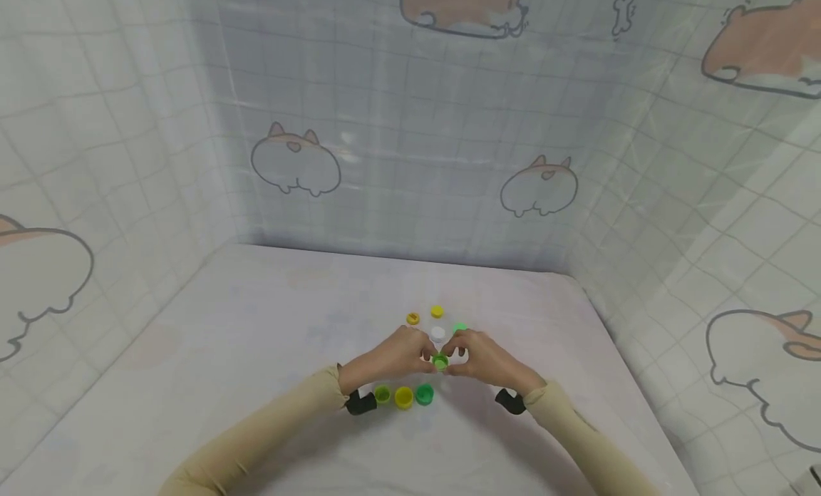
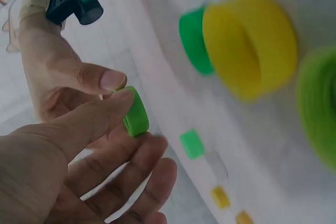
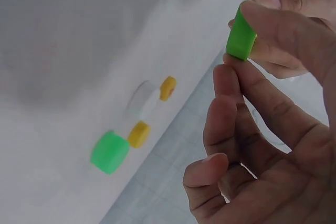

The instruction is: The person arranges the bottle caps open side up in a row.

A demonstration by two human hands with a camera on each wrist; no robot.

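Note:
A bright green bottle cap point(image 1: 440, 361) is held up between the two hands, its hollow side facing the head camera. My left hand point(image 1: 405, 352) pinches its left side with thumb and fingertips. From the other side my right hand point(image 1: 485, 358) pinches the same cap between thumb and index finger. In the left wrist view the cap point(image 2: 137, 113) is seen edge-on, above the table. Both thumbs lie along its upper rim in the right wrist view, where the cap point(image 3: 241, 36) also shows edge-on, the right hand's other fingers loosely bent below.
Nearer the body stand a lime cap point(image 1: 382, 394), a yellow cap point(image 1: 403, 398) and a green cap point(image 1: 425, 394) in a row. Beyond the hands lie a white cap point(image 1: 438, 334), a light green cap point(image 1: 460, 327), a yellow cap point(image 1: 437, 311) and an orange-yellow cap point(image 1: 413, 318).

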